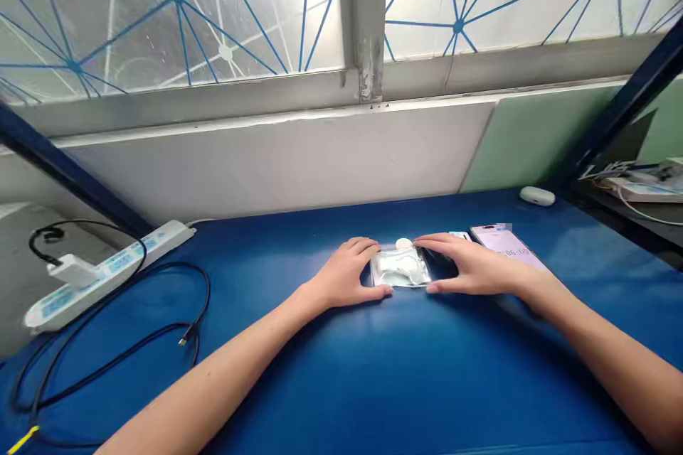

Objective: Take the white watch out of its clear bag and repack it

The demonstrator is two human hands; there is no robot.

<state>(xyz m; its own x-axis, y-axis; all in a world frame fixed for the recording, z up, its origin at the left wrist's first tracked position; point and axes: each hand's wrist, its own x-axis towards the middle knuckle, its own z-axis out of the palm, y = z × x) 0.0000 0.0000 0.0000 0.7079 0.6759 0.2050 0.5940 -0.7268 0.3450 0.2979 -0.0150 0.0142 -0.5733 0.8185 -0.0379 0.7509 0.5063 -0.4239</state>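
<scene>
A small clear plastic packet [401, 270] with a silvery, shiny content lies flat on the blue table. My left hand [349, 274] rests at its left edge, thumb and fingers apart, fingertips touching or very near the packet. On the other side my right hand [472, 266] is spread in the same way, its thumb and fingers near the packet's right edge. Between its thumb and fingers a dark flat thing [442, 264] shows in part; its kind is unclear. Just behind the packet sits a white round object [404, 244]. Neither hand visibly grips anything.
A phone [504, 240] lies behind my right hand, beside a partly hidden white card [459, 235]. A white case [537, 195] is at the back right. On the left are a power strip [120, 263], a white plug adapter [75, 270] and a looped black cable [160, 330].
</scene>
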